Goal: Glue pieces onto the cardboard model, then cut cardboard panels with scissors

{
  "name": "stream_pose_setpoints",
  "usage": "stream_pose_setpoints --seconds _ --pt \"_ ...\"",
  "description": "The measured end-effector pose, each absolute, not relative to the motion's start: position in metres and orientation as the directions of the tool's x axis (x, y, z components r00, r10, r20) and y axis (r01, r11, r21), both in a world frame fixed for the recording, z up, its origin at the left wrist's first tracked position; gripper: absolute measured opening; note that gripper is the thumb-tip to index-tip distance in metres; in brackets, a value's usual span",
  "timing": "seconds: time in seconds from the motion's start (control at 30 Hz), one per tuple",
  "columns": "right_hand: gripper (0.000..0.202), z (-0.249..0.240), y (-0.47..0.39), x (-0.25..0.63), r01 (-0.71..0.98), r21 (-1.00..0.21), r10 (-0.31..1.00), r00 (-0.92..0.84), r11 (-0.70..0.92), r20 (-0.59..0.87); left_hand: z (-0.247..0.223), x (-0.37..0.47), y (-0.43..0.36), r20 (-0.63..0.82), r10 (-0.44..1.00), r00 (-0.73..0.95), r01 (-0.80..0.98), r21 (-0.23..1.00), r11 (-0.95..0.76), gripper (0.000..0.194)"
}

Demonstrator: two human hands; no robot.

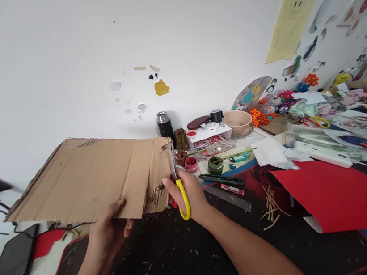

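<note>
A large brown cardboard sheet (90,177) is held up above the dark mat (152,259), its right part torn or slit. My left hand (109,226) grips its lower edge, thumb on top and fingers beneath. At the right edge, my right hand (191,195) is closed on scissors (184,200) with a yellow handle. The blades point up and away along the cardboard's right edge; whether they are parted is unclear. Some fingers of my right hand are hidden behind the scissors and cardboard.
Open paint jars (215,165), a black cutter (222,179), a ruler (228,198) and twigs (272,207) lie to the right. Red paper (339,193) is further right. A black bottle (165,126) stands by the wall; a phone (12,263) lies left.
</note>
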State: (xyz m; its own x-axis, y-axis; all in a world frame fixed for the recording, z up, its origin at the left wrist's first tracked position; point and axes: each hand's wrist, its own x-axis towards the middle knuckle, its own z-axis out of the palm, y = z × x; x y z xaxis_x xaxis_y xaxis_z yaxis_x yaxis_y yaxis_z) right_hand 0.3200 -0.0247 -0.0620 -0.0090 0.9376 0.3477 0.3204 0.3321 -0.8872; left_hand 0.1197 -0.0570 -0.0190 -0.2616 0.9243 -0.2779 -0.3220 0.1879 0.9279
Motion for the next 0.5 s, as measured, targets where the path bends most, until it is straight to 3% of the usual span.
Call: stream_pose_setpoints --seconds 0.27,0.4,0.5 --pt "0.027 -0.057 -0.026 0.322 0.383 -0.844 0.912 0.010 0.376 0.411 -0.019 0.123 -0.057 -0.293 0.921 -0.256 -0.315 0.926 0.207 0.032" --pt "0.033 -0.057 -0.021 0.324 0.276 -0.888 0.922 0.014 0.368 0.387 -0.030 0.120 -0.057 -0.247 0.941 -0.230 -0.321 0.932 0.166 0.033" --pt "0.038 -0.059 -0.020 0.321 0.103 -0.959 0.965 -0.032 0.264 0.262 -0.036 0.117 -0.056 -0.208 0.950 -0.234 -0.334 0.934 0.122 0.034"
